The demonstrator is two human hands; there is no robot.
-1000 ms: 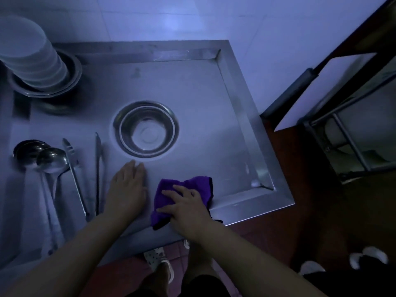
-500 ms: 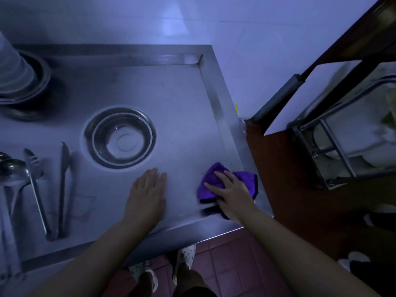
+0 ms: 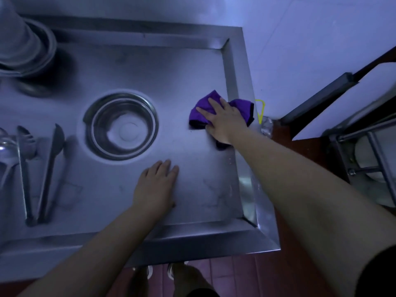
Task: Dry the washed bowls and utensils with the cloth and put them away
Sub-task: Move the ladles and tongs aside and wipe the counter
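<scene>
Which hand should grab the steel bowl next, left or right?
Left, probably. The left hand lies flat and empty on the steel tray, just below the steel bowl. The right hand is busy pressing the purple cloth near the tray's right rim, farther from the bowl.

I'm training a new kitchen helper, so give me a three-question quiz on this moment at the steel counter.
1. True or false: the right hand presses the purple cloth on the steel counter.
2. What does the left hand hold? A) the tongs B) the metal bowl C) nothing
3. Fill in: the metal bowl stands ___ side up.

Key: 1 true; 2 C, it lies flat on the counter; 3 open.
</scene>
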